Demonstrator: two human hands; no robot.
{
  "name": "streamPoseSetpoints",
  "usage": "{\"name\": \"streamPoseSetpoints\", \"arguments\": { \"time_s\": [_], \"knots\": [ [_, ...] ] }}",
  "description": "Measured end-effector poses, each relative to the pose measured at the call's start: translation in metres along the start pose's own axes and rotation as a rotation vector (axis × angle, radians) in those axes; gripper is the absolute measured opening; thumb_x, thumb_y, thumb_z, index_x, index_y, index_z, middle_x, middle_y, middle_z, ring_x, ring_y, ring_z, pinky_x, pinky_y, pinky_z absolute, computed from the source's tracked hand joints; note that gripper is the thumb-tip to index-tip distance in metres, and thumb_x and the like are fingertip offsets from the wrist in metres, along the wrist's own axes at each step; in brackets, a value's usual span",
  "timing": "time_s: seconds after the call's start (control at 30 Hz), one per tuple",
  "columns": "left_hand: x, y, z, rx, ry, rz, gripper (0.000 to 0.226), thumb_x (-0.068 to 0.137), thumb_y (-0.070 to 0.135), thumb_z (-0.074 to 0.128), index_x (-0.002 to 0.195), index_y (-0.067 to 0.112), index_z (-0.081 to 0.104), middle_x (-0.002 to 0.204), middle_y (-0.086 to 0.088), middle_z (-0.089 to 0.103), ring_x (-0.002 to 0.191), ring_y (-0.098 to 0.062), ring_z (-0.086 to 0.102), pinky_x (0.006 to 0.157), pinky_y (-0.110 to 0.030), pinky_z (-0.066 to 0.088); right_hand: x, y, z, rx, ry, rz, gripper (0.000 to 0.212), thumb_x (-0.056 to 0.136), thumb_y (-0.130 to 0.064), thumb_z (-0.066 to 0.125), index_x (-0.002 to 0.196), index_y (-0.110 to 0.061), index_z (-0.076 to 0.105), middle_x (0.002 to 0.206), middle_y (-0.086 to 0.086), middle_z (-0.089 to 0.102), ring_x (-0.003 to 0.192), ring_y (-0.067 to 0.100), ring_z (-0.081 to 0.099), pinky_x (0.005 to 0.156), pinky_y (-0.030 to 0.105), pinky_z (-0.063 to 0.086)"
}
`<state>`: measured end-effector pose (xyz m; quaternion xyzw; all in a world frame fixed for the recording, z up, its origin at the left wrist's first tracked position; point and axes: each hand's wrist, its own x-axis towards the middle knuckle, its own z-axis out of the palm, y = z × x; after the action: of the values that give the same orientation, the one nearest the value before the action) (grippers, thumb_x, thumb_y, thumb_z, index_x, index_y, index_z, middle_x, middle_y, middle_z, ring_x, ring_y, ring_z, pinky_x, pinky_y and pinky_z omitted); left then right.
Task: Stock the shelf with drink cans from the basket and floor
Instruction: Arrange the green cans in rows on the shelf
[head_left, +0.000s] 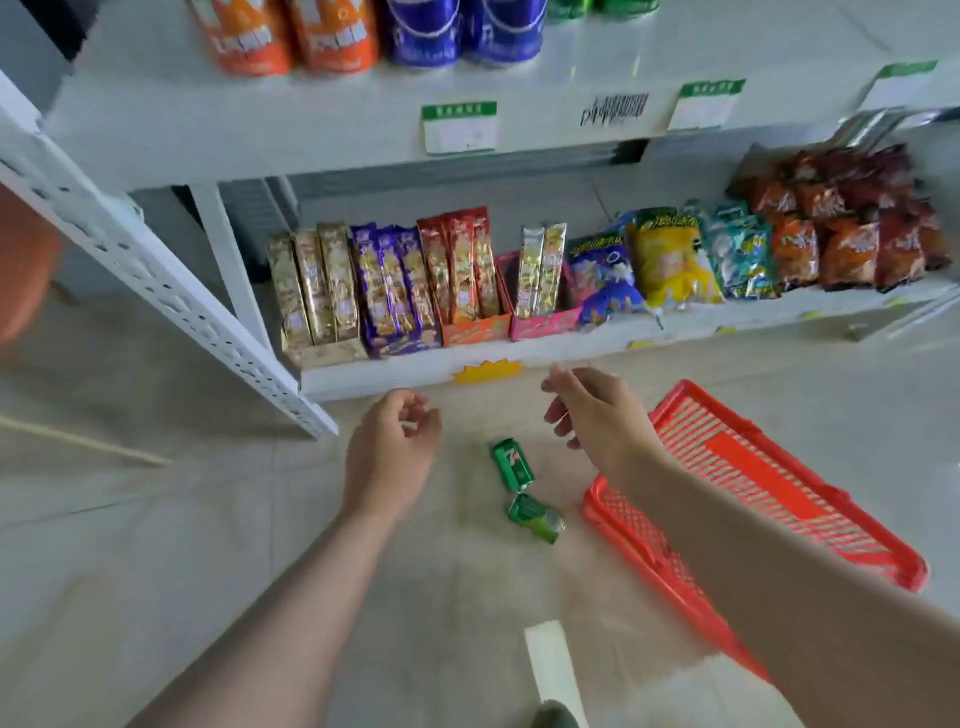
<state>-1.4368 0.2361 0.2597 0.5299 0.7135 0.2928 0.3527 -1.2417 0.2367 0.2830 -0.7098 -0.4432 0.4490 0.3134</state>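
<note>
Hands empty: left hand (392, 441) loosely curled, right hand (592, 410) spread. Two green aluminium drink cans (513, 464) lie on floor beside red plastic basket (727, 415). Advice: crouch, grasp one can around its middle.

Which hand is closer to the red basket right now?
Right. The right hand hovers by the red basket, its forearm crossing the rim; the left hand is farther left, beyond the green cans.

Shelf cans (332, 36) cropped; price tags (459, 128) unreadable
</note>
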Motion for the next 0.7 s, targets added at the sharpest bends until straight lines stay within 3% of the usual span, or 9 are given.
{"name": "streamPoseSetpoints", "arguments": {
  "time_s": [0.13,0.27,0.33,0.4,0.53,0.7],
  "knots": [
    [-0.002,-0.072,0.053,0.045,-0.053,-0.134,0.018,0.087,0.021,0.064,0.104,0.013,0.066,0.09,0.003,0.064,0.082,-0.016,0.058,0.072,-0.022,0.037,0.025,0.086,0.032,-0.097,-0.023,0.063,0.04,0.096,-0.042,0.048,0.085,-0.007,0.064,0.079,0.016,0.069,0.078,0.039,0.063,0.076,0.051,0.053],
    [-0.002,-0.138,0.112,0.033,-0.094,-0.298,0.027,0.086,0.027,0.067,0.108,0.013,0.066,0.089,0.003,0.061,0.093,-0.023,0.062,0.078,-0.027,0.042,0.047,0.169,0.055,-0.21,-0.055,0.131,0.04,0.096,-0.04,0.049,0.091,-0.004,0.065,0.087,0.022,0.069,0.08,0.039,0.063,0.079,0.052,0.053],
    [0.001,-0.164,0.14,0.027,-0.106,-0.364,0.029,0.085,0.031,0.067,0.108,0.013,0.066,0.089,0.002,0.061,0.095,-0.023,0.061,0.078,-0.026,0.041,0.058,0.207,0.063,-0.266,-0.089,0.167,0.034,0.096,-0.038,0.048,0.091,-0.009,0.067,0.083,0.015,0.069,0.081,0.036,0.064,0.076,0.046,0.056],
    [0.008,-0.188,0.167,0.013,-0.124,-0.397,0.031,0.084,0.035,0.067,0.107,0.014,0.065,0.09,0.002,0.062,0.094,-0.022,0.061,0.077,-0.026,0.041,0.067,0.24,0.07,-0.326,-0.114,0.195,0.03,0.096,-0.037,0.049,0.093,-0.013,0.067,0.08,0.006,0.067,0.078,0.029,0.062,0.066,0.032,0.049],
    [0.025,-0.228,0.217,-0.067,-0.186,-0.445,0.039,0.08,0.044,0.069,0.106,0.016,0.063,0.104,-0.005,0.07,0.097,-0.026,0.065,0.087,-0.036,0.052,0.083,0.295,0.086,-0.405,-0.122,0.234,0.023,0.096,-0.027,0.053,0.104,-0.013,0.068,0.097,0.009,0.07,0.09,0.029,0.063,0.071,0.032,0.047],
    [0.068,-0.265,0.276,-0.03,-0.221,-0.471,0.053,0.081,0.048,0.067,0.119,0.011,0.06,0.116,-0.003,0.066,0.106,-0.024,0.061,0.093,-0.034,0.048,0.116,0.361,0.124,-0.43,-0.135,0.294,0.05,0.09,-0.032,0.066,0.136,-0.018,0.052,0.131,0.008,0.057,0.108,0.025,0.057,0.082,0.028,0.044]
  ]
}}
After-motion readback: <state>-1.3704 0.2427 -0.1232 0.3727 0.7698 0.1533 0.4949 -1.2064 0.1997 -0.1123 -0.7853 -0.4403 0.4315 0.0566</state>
